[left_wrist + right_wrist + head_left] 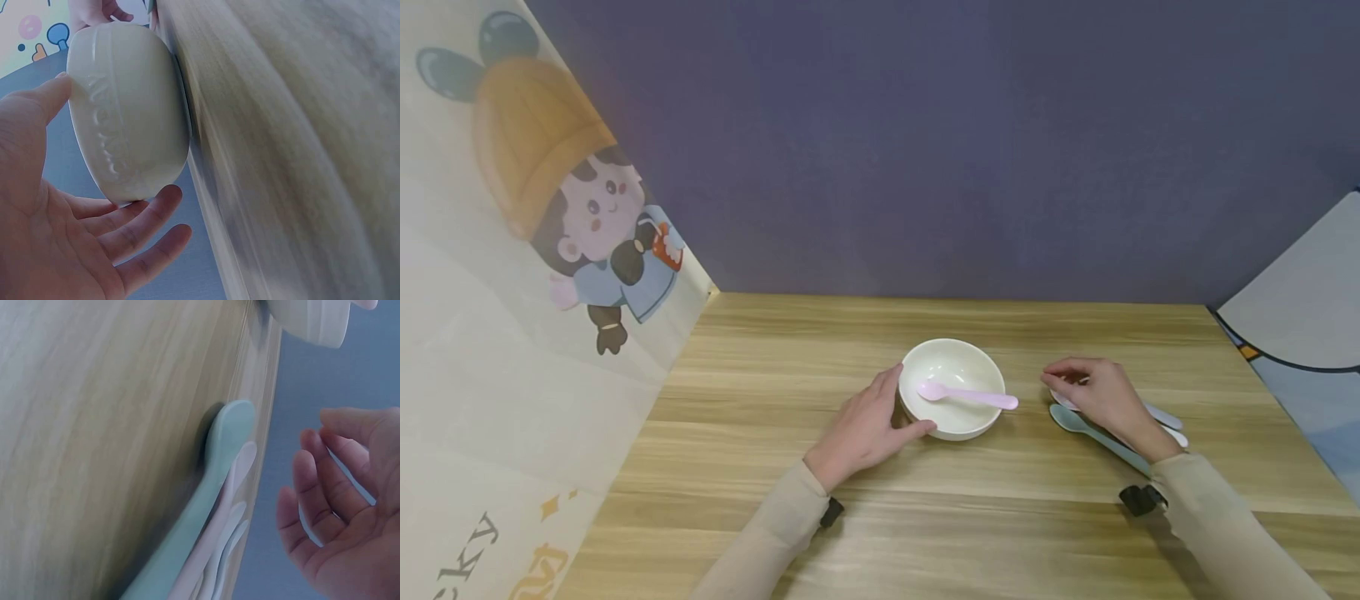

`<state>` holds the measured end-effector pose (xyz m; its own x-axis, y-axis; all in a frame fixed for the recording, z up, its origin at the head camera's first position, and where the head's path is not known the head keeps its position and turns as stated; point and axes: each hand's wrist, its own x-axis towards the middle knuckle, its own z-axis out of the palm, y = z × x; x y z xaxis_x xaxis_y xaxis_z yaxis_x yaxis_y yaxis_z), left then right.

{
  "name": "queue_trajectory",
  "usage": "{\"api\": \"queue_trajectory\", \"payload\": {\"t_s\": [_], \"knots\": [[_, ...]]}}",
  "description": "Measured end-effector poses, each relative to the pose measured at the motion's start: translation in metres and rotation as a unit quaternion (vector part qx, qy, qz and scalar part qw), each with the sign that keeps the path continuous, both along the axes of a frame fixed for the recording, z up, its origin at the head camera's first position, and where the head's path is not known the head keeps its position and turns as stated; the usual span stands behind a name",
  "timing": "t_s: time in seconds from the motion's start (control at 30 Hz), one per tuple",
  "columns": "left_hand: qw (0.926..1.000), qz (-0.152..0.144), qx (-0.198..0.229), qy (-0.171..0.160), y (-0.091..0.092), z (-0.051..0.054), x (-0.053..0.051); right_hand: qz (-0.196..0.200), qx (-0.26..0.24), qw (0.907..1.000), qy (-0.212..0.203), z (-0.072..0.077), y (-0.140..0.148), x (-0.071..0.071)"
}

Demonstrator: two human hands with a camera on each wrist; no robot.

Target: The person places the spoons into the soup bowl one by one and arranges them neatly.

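A white bowl (953,425) (131,112) stands upright on the wooden table with a pink spoon (973,397) lying in it, handle over the right rim. My left hand (862,427) (75,181) holds the bowl's left side, thumb at the near rim, fingers round the far left side. My right hand (1105,400) (350,494) hovers over a group of spoons, thumb and index tips close together, nothing between them. A green spoon (1101,433) (228,447) lies nearest me; beside it are a pale pink spoon (212,531) and other pale ones, partly hidden.
The wooden table (790,358) meets a dark blue wall (925,167) at its far edge. At the left stands a pale panel with a cartoon figure (602,208); another pale printed panel (1300,308) is at the right.
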<state>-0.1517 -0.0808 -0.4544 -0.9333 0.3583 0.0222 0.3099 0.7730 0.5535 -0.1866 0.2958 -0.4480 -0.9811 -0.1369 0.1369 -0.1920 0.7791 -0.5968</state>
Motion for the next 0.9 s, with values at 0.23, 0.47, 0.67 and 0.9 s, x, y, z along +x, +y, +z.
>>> {"api": "queue_trajectory", "payload": {"t_s": [0.23,0.47,0.67,0.9], "knots": [[1.0000,0.000,0.003,0.001,0.000,-0.001,0.000,0.006,0.003,0.9999,0.012,-0.002,0.009,-0.001],[1.0000,-0.003,-0.003,0.001,0.001,-0.002,0.000,-0.006,0.016,0.9998,-0.003,-0.006,0.022,0.000],[1.0000,-0.005,-0.001,0.003,0.002,-0.001,0.000,-0.019,0.020,0.9995,-0.014,-0.008,0.030,0.001],[1.0000,-0.002,0.005,0.004,0.001,-0.001,0.000,-0.033,0.027,0.9991,-0.004,-0.014,0.038,0.000]]}}
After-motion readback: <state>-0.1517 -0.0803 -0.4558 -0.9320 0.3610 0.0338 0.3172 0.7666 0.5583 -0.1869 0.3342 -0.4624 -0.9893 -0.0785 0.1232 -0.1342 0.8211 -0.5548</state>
